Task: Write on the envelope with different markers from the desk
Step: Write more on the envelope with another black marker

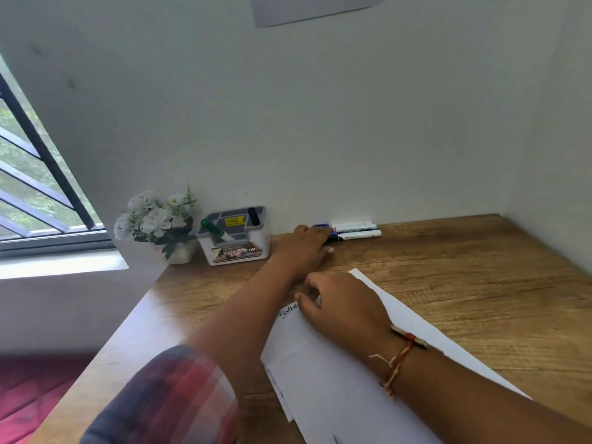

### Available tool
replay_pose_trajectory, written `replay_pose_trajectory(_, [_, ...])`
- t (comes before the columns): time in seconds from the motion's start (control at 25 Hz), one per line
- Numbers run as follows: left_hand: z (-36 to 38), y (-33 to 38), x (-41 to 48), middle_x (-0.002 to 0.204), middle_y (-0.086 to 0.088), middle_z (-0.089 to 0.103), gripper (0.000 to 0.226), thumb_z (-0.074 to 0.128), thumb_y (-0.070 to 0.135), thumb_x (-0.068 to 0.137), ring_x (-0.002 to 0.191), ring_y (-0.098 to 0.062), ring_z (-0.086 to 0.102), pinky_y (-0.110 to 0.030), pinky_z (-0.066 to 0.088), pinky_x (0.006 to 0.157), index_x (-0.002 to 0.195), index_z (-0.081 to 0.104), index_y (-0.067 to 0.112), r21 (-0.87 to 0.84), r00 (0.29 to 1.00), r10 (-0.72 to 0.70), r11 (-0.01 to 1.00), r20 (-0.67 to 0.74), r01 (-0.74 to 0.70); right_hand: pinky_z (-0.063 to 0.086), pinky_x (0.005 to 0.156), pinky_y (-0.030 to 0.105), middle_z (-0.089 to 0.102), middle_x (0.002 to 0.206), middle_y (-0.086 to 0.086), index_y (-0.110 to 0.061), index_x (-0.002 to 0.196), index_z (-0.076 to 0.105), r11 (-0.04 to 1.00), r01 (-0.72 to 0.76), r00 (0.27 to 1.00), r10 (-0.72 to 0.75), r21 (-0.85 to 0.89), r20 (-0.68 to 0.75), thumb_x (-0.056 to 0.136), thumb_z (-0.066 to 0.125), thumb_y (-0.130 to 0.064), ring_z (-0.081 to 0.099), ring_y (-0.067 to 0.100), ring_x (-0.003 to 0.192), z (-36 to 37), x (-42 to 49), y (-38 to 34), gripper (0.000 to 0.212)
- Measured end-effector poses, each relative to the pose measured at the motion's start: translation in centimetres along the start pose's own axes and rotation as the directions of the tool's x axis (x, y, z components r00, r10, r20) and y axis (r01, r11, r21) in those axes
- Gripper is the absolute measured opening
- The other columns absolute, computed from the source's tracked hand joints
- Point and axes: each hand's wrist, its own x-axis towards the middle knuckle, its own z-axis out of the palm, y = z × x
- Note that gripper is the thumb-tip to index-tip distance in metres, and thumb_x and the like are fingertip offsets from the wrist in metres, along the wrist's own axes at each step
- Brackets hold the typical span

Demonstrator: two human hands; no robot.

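Right up close, the plaid sleeve [166,398] of the left arm fills the lower corner, and beside it the bare right forearm wears a red thread bracelet [400,357] at the wrist. Both arms stretch out across the wooden desk [480,283].

Under the right arm lies the white envelope [320,379], flat on the desk and angled, with a short line of handwriting [288,310] near its far corner. The right hand [342,306] sits on that corner, just beside the writing, knuckles up and fingers curled under; whether they pinch anything is hidden.

Just beyond it, the left hand [302,248] is palm down at the foot of the wall, its fingertips over the capped ends of a small bunch of markers [355,230] lying side by side along the wall. The white barrels run off to the right of that hand. Whether the fingers have closed on one, I can't tell.

To the left of the left hand stands a white organiser box [237,248] with a grey slotted top. A green-capped marker [213,230] leans in one slot and a black-capped one [253,216] stands in another. Further left still, a white pot [182,251] holds white flowers [153,216].
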Motion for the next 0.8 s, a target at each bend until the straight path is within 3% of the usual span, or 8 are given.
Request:
replay_pose_trajectory(0.12, [-0.1, 0.5, 0.4, 0.148, -0.009, 0.047, 0.053, 0.045, 0.043, 0.103, 0.13, -0.03, 0.042, -0.046, 0.043, 0.104, 0.151, 0.038, 0.021, -0.059, 0.999, -0.036, 0.998, -0.01, 0.035, 0.03, 0.06, 0.014, 0.071, 0.104, -0.005, -0.026, 0.106, 0.068, 1.0, -0.006, 1.0, 0.006, -0.002, 0.001, 0.101, 0.051, -0.046, 0.059, 0.009, 0.089, 0.0, 0.1, 0.0, 0.027])
replay_pose_trajectory(0.24, [-0.4, 0.3, -0.1, 0.137, -0.009, 0.051, 0.048, 0.054, 0.043, 0.1, 0.123, -0.028, 0.045, -0.039, 0.042, 0.101, 0.142, 0.053, 0.021, -0.05, 0.999, -0.043, 0.998, 0.004, 0.043, 0.034, 0.066, 0.02, 0.07, 0.104, -0.003, -0.024, 0.104, 0.066, 1.0, -0.008, 1.0, 0.008, -0.012, 0.015, 0.102, 0.049, -0.042, 0.054, 0.008, 0.086, -0.1, 0.2, 0.0, 0.025])
replay_pose_trajectory(0.36, [-0.7, 0.0, -1.7, 0.124, -0.007, 0.062, 0.032, 0.066, 0.032, 0.094, 0.11, -0.022, 0.055, -0.033, 0.044, 0.093, 0.124, 0.067, 0.019, -0.294, 0.995, -0.104, 0.951, 0.001, 0.1, 0.034, 0.07, 0.024, 0.071, 0.101, 0.001, -0.021, 0.099, 0.066, 1.0, 0.0, 1.0, 0.0, 0.0, -0.013, 0.104, 0.047, -0.035, 0.052, 0.01, 0.083, -0.1, 0.3, 0.0, 0.024])
replay_pose_trajectory(0.48, [-1.3, 0.1, -5.1, 0.109, 0.001, 0.068, 0.022, 0.067, 0.021, 0.093, 0.099, -0.015, 0.061, -0.028, 0.046, 0.086, 0.114, 0.07, 0.015, -0.52, 0.976, -0.201, 0.845, -0.085, 0.129, 0.033, 0.069, 0.021, 0.071, 0.097, 0.002, -0.018, 0.101, 0.069, 0.999, -0.025, 0.999, 0.026, 0.027, -0.029, 0.105, 0.047, -0.034, 0.059, 0.014, 0.085, 0.0, 0.4, -0.1, 0.027])
replay_pose_trajectory(0.6, [-2.6, 0.3, -9.2, 0.098, 0.009, 0.066, 0.019, 0.064, 0.02, 0.097, 0.086, -0.005, 0.059, -0.019, 0.045, 0.076, 0.115, 0.067, 0.019, -0.711, 0.928, -0.334, 0.692, -0.165, 0.123, 0.032, 0.056, 0.019, 0.066, 0.077, 0.0, -0.018, 0.082, 0.061, 0.99, -0.052, 0.996, 0.061, 0.129, -0.067, 0.105, 0.048, -0.036, 0.058, 0.014, 0.07, -0.3, 0.1, -0.4, 0.032])
replay_pose_trajectory(0.72, [-3.9, 0.0, -12.9, 0.092, -0.004, 0.071, 0.015, 0.056, 0.022, 0.101, 0.083, -0.019, 0.066, -0.035, 0.058, 0.077, 0.11, 0.068, 0.021, -0.863, 0.902, -0.401, 0.501, -0.161, 0.068, 0.048, 0.058, 0.029, 0.072, 0.072, 0.002, -0.015, 0.079, 0.067, 0.929, -0.079, 0.991, 0.114, 0.361, -0.076, 0.103, 0.048, -0.046, 0.068, 0.013, 0.065, -0.7, -0.1, -0.7, 0.043])
replay_pose_trajectory(0.8, [-4.4, -0.3, -15.0, 0.096, -0.007, 0.073, 0.019, 0.051, 0.023, 0.103, 0.087, -0.022, 0.068, -0.038, 0.058, 0.081, 0.108, 0.07, 0.019, -0.9, 0.922, -0.359, 0.435, -0.143, 0.031, 0.05, 0.052, 0.023, 0.076, 0.078, 0.002, -0.019, 0.091, 0.072, 0.782, -0.127, 0.987, 0.161, 0.611, -0.001, 0.101, 0.052, -0.049, 0.071, 0.007, 0.064, -1.1, -0.1, -1.2, 0.036])
